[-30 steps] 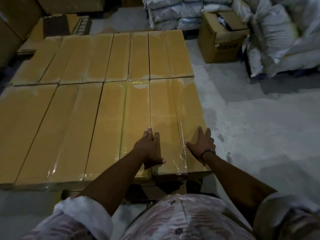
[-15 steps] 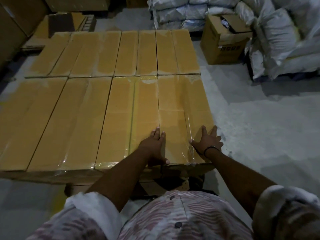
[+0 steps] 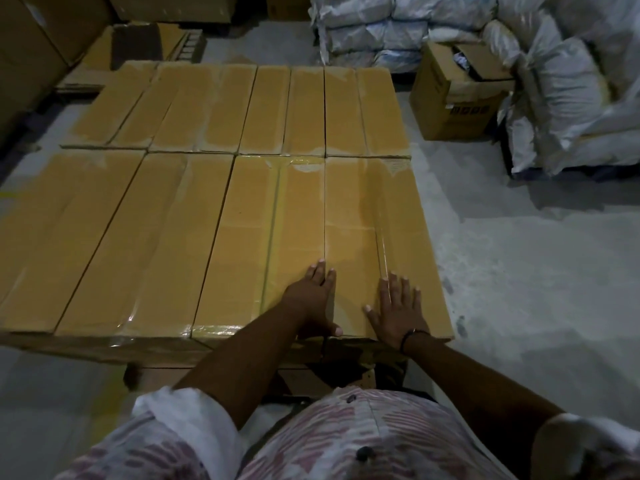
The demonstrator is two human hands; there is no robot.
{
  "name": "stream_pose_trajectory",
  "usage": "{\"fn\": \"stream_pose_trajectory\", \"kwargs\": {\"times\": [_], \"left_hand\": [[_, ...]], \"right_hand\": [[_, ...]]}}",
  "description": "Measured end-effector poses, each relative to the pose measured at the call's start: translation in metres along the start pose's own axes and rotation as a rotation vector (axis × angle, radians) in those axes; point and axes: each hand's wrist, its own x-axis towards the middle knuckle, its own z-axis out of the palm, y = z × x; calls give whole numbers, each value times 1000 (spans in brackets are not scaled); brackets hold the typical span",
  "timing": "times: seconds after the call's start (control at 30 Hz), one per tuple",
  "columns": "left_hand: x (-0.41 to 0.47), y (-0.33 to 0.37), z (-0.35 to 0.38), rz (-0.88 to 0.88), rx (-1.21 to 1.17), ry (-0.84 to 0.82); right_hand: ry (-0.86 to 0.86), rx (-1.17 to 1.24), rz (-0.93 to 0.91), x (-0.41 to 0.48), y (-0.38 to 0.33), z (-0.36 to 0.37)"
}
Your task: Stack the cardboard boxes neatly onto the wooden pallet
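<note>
Several long yellow-brown cardboard boxes lie side by side in two rows, a flat layer on a low pallet whose dark wood (image 3: 346, 375) shows just under the near edge. The near right box (image 3: 374, 220) is sealed with clear tape. My left hand (image 3: 313, 301) lies flat on the seam between that box and its left neighbour (image 3: 256, 237), thumb at the near edge. My right hand (image 3: 398, 311), with a dark wristband, presses flat on the near right box, fingers spread. Neither hand grips anything.
An open brown carton (image 3: 450, 98) stands on the grey concrete floor (image 3: 519, 289) at the back right, beside white sacks (image 3: 571, 98) and stacked white bundles (image 3: 374, 32). Large brown boxes (image 3: 31, 57) and flat cardboard line the back left.
My right hand has slid left and nearer on the right box, closer to my left hand. My left hand stays on the seam. The view has shifted slightly.
</note>
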Motion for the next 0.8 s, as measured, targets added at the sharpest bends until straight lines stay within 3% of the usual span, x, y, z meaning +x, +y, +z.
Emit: {"fn": "stream_pose_trajectory", "kwargs": {"times": [0.4, 0.6, 0.7, 0.8], "left_hand": [[-4, 15, -18, -81, 65, 17], [13, 44, -50, -168, -24, 216], [27, 59, -62, -104, -14, 322], [48, 89, -76, -149, 6, 392]], "right_hand": [[-81, -66, -117, 15, 7, -13], [-48, -30, -208, 26, 33, -37], [24, 69, -147, 35, 53, -56], [26, 129, -111, 43, 86, -69]]}}
